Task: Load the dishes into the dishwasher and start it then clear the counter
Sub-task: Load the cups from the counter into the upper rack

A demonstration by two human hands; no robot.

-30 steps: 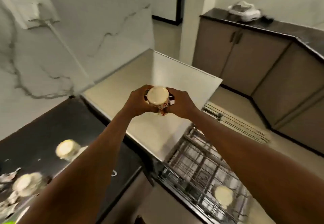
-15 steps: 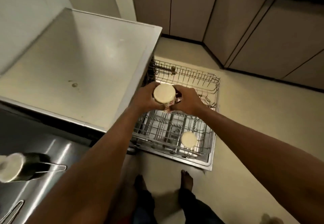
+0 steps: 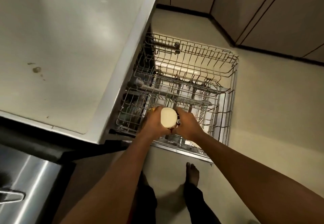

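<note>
Cream-white, the flat base of an upturned cup [image 3: 168,117] faces the camera, gripped between both hands above the pulled-out wire rack [image 3: 226,76] of the dishwasher. Left hand [image 3: 154,124] and right hand [image 3: 188,126] curl their fingers closed around its sides (a red-and-dark print shows on the cup's wall, too blurred to read). White countertop [image 3: 70,48] lies to the left.

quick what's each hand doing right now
Left hand: closed on the cup, over the rack.
Right hand: closed on the same cup.
</note>
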